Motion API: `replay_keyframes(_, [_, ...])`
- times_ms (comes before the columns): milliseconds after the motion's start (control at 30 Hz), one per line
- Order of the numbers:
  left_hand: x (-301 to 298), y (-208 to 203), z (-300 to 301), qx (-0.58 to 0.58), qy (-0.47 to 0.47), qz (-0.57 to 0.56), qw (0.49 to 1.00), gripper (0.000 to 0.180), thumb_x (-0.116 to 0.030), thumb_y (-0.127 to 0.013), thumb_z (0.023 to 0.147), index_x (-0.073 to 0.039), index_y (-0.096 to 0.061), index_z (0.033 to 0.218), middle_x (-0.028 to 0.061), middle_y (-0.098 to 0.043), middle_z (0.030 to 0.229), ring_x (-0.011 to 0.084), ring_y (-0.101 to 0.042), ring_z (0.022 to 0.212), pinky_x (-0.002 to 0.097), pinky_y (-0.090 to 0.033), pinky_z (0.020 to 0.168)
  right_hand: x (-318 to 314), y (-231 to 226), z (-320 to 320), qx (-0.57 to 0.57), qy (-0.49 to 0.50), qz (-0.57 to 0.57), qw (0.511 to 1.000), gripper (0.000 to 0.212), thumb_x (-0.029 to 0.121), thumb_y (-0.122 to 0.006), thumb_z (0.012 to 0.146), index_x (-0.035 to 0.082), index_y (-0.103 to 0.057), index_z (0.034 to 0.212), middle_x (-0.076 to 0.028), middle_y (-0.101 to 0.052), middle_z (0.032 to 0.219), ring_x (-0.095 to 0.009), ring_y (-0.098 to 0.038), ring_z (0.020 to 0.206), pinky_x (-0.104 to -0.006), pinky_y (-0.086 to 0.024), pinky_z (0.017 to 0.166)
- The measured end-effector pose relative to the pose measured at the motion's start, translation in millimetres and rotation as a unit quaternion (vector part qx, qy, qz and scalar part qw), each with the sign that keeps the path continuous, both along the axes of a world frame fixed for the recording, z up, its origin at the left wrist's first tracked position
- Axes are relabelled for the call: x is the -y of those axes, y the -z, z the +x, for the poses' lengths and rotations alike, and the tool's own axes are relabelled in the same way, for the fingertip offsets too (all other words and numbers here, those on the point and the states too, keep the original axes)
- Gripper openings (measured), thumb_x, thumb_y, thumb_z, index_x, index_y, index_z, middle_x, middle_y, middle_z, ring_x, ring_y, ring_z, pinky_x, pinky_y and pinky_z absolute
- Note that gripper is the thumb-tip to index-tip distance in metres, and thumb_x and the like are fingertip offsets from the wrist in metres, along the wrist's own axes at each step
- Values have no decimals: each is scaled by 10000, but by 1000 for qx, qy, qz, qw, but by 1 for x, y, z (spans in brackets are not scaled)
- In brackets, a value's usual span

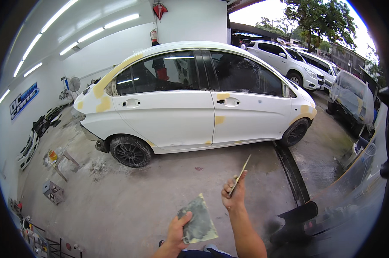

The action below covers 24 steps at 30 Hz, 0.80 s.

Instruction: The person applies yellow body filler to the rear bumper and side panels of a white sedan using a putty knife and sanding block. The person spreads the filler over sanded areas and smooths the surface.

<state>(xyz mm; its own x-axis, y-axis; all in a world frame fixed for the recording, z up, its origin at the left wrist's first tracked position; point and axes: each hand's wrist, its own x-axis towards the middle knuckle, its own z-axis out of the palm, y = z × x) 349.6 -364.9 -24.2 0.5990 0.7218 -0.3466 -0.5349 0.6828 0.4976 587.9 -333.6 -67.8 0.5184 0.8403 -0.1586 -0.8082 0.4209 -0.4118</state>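
Note:
Low in the middle, my left hand (176,230) is closed on a flat squarish board (199,220), thumb on top. Dark grey smears cover its face, and pale yellow shows along its edges. To the right of it, my raised right hand (234,192) grips a thin flat spreader (246,163), seen nearly edge-on and pointing up. Both hands are apart from the white car (173,118), which stands side-on ahead of me. Yellow filler patches (220,120) mark its door edges, rear pillar and fenders. The door handles are off.
A small wooden stand (65,159) with an orange-yellow tub and a metal step stool (53,191) are at the left. A dark channel (291,172) crosses the floor at right. Bumper parts (29,148) lie by the left wall. Other vehicles (284,60) are parked outside.

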Motion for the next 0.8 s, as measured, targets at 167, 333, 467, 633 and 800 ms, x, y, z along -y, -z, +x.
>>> replay_keyframes(167, [1,-4,47,-65,-55,11,996,260,-125,-615,974,17,-614,1191,111,-697,1052,225,-707,899,384,-594,797,-24,34,-45,-40,-261,76,962,399,548,-550,991,162,-625,1055,-17,-565,758,-120,-571,658,-270,-439,533])
replay_keyframes(333, [-94,-26,9,-42,-158,11,987,243,-105,-612,959,13,-625,1171,99,-690,1059,215,-696,931,377,-580,811,-22,24,-60,432,-280,-138,846,495,446,-631,996,-1,-620,1208,-83,-694,1034,-191,-667,916,-326,-545,798])
replay_keyframes(467, [-161,-46,-42,-21,-273,72,959,244,-111,-593,968,7,-623,1180,93,-683,1100,226,-695,953,386,-580,826,-8,25,-69,560,-218,-369,709,582,382,-716,958,-40,-555,1325,-158,-673,1198,-228,-668,1000,-322,-539,862])
replay_keyframes(633, [-187,-44,-72,-19,-282,253,925,252,-120,-594,1011,-11,-608,1238,73,-659,1165,168,-631,1070,325,-506,947,0,29,-95,193,4,-248,949,493,108,-697,934,-23,-494,1363,-166,-614,1248,-257,-634,1112,-347,-534,924])
replay_keyframes(800, [-213,-31,-86,-47,-283,405,868,283,-203,-571,1058,4,-589,1251,73,-624,1259,107,-542,1147,276,-411,1022,-18,-23,-116,421,66,-180,886,539,-86,-570,848,11,-499,1373,-140,-601,1238,-255,-596,1192,-355,-484,1006])
